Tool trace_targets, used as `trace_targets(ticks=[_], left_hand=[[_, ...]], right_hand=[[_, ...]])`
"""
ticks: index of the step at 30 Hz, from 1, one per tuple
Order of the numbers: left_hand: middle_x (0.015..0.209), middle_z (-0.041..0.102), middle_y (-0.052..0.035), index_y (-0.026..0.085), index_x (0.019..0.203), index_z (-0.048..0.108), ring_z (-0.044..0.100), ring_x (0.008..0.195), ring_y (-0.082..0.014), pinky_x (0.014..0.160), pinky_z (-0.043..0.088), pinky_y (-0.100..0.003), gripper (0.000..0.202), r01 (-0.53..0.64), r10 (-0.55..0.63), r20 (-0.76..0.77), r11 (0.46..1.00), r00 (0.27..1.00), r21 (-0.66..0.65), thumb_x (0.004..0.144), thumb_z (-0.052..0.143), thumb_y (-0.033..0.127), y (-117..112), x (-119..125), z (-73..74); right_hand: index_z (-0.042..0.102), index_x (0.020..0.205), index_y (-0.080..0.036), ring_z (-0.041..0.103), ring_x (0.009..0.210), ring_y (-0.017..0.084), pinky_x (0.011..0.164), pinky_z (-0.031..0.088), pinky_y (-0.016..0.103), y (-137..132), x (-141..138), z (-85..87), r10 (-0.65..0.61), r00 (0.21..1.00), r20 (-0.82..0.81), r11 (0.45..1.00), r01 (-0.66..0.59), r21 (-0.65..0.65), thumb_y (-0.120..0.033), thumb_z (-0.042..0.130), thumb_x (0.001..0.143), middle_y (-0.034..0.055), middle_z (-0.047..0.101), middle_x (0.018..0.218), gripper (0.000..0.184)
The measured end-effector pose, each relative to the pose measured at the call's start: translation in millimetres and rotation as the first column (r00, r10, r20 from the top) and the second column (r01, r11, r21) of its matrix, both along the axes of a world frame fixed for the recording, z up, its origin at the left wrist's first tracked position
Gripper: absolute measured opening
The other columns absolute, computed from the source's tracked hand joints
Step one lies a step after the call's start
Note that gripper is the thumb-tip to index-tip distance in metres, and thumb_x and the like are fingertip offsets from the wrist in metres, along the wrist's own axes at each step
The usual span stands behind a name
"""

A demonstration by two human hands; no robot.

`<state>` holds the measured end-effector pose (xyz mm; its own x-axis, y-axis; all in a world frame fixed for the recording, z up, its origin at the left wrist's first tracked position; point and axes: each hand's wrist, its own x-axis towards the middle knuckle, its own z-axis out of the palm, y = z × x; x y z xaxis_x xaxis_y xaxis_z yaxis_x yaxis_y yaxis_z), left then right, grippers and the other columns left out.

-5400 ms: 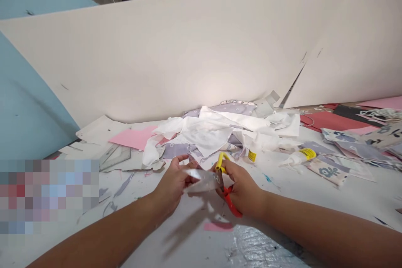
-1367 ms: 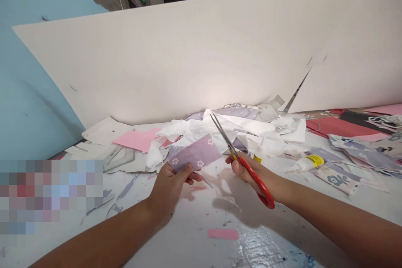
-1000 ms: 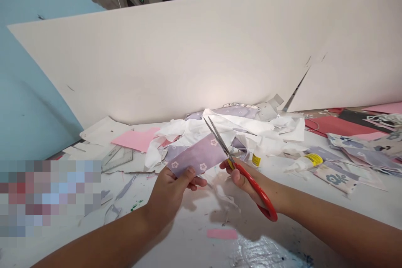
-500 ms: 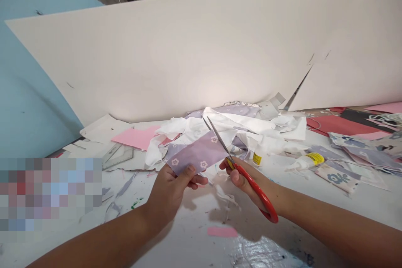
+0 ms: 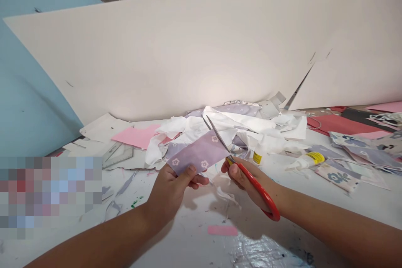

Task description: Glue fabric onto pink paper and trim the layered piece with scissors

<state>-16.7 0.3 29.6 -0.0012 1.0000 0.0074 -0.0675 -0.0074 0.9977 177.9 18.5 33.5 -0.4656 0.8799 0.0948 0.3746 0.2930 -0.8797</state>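
Observation:
My left hand (image 5: 176, 188) pinches a purple piece of fabric (image 5: 196, 153) with white flowers, thumb on top and fingers underneath, held above the table. In my right hand (image 5: 241, 176) is a pair of scissors (image 5: 259, 194) with red handles, its blades pointing up and away from me. The blades are parted slightly and lie at the right end of the purple piece, one of them across its edge. A small pink strip (image 5: 222, 230) lies on the table below my hands.
Crumpled white fabric (image 5: 194, 134) and pink paper (image 5: 135, 136) are heaped behind my hands. A yellow-labelled glue bottle (image 5: 306, 161) lies to the right, near patterned fabric pieces (image 5: 339, 176) and red sheets (image 5: 345, 127). A white board (image 5: 201, 58) stands at the back.
My right thumb has moved slightly along the scissors' handle. The purple piece and my left hand have hardly shifted.

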Motion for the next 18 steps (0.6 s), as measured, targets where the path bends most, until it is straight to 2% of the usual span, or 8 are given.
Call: trace_targets(ticks=[10, 18], left_hand=[[0.064, 0.066, -0.0054, 0.015, 0.078, 0.060, 0.063, 0.066, -0.0175, 0.060, 0.045, -0.026, 0.024, 0.009, -0.009, -0.006, 1.000, 1.000, 0.010, 0.073, 0.058, 0.038, 1.7, 0.2, -2.5], [0.066, 0.067, -0.0066, 0.014, 0.081, 0.061, 0.063, 0.067, -0.0181, 0.060, 0.045, -0.026, 0.026, 0.029, -0.029, 0.000, 1.000, 1.000, 0.010, 0.072, 0.058, 0.039, 0.4, -0.7, -1.1]], right_hand=[[0.032, 0.062, -0.020, 0.023, 0.048, 0.009, 0.046, 0.020, 0.024, 0.6, -1.3, -4.5, 0.005, 0.999, -0.054, 0.999, -0.007, -0.039, -0.063, 0.024, 0.078, -0.0060, 0.027, 0.053, 0.047], [0.033, 0.061, -0.020, 0.025, 0.047, 0.009, 0.045, 0.021, 0.024, 0.2, -3.0, -4.3, -0.021, 0.999, -0.049, 0.999, 0.020, -0.034, -0.068, 0.023, 0.075, -0.0058, 0.029, 0.051, 0.051]])
